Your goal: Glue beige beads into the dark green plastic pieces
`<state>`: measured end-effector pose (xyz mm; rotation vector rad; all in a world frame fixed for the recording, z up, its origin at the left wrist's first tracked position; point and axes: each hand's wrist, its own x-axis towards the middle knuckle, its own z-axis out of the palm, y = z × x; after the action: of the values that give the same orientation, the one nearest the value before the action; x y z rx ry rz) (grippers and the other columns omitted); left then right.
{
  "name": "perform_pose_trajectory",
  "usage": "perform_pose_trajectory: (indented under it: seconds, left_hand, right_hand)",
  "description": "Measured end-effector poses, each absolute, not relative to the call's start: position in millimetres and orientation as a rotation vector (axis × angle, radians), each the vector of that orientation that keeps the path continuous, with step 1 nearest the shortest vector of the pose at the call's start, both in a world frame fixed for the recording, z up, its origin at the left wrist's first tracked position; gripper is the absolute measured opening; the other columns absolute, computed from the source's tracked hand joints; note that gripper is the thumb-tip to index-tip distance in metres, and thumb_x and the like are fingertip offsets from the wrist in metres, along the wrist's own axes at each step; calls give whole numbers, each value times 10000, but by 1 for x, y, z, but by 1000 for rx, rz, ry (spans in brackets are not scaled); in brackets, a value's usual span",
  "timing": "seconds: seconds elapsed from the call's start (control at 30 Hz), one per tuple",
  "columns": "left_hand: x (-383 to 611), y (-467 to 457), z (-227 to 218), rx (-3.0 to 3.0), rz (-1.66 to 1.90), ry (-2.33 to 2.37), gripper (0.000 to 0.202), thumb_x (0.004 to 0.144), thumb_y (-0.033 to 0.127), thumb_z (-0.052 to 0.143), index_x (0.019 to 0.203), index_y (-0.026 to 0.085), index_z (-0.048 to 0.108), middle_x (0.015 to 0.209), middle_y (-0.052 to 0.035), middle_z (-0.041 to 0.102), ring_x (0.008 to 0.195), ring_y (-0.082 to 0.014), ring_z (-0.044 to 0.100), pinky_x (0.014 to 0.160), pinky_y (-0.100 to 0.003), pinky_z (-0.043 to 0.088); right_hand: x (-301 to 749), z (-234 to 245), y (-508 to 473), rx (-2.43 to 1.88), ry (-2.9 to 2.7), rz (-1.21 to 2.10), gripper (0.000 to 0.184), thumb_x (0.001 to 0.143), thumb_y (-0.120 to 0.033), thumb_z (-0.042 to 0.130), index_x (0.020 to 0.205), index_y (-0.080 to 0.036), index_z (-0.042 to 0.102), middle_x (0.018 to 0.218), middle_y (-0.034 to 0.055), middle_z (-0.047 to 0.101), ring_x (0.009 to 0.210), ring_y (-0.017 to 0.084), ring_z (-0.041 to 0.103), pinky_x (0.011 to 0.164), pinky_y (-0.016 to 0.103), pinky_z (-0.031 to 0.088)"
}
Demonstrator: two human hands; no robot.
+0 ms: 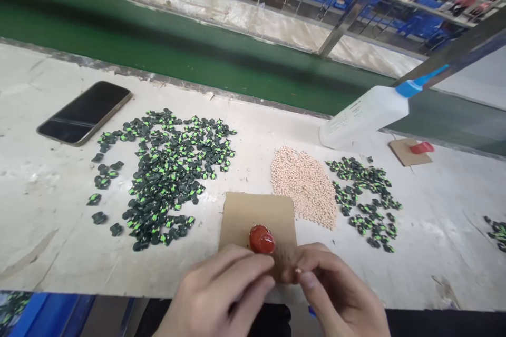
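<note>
From where I stand, the scuffed pale worktop (pixel 256 168) bears a dark-screened phone (pixel 85 113) beside a broad scatter of black-and-green pieces (pixel 169 168). Near the front edge lies a brown cardboard square (pixel 256 210), with a heap of tiny pinkish beads (pixel 304 184) just beyond its corner. Farther right are a smaller black-and-green cluster (pixel 366 197), a blue-nozzled bottle (pixel 363 118) and another cardboard piece (pixel 403 152).

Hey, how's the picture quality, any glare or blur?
In the head view, bright glints sit on the glossy red object, a faint pale band crosses the phone, the left hand looks slightly blurred, and the background shelves look soft.
</note>
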<state>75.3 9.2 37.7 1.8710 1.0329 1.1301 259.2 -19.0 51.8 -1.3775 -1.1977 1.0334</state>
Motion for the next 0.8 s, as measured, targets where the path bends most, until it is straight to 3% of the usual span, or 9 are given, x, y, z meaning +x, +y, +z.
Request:
perform_pose_trajectory:
  seconds: [0.17,0.37,0.8]
  left_hand:
    - [62,7,24,1925,1072,1129,335,1008,4,537,1255,200,651,1075,-41,762,948,-124,760,905,-162,582]
    - [65,4,17,1930,1081,1218,195,1031,59,561,1152,196,631,961,-11,767,819,-114,745,801,-187,577]
    - [66,4,16,1891,1126,1192,227,991,13,604,1140,174,661,993,-26,789,859,-117,759,862,-186,596]
  right_hand:
    - [264,35,-19,-1563,-1331,861,152,1009,-247,643,887,-282,727,856,11,720,810,160,698,741,223,570]
    - [268,28,-17,-1507,-1624,712,194,993,-97,604,1007,-266,700,921,22,747,841,164,738,733,232,598]
    - [267,29,-18,-1508,-1727,626,223,977,-44,613,1027,-248,686,928,19,736,833,140,738,749,210,604]
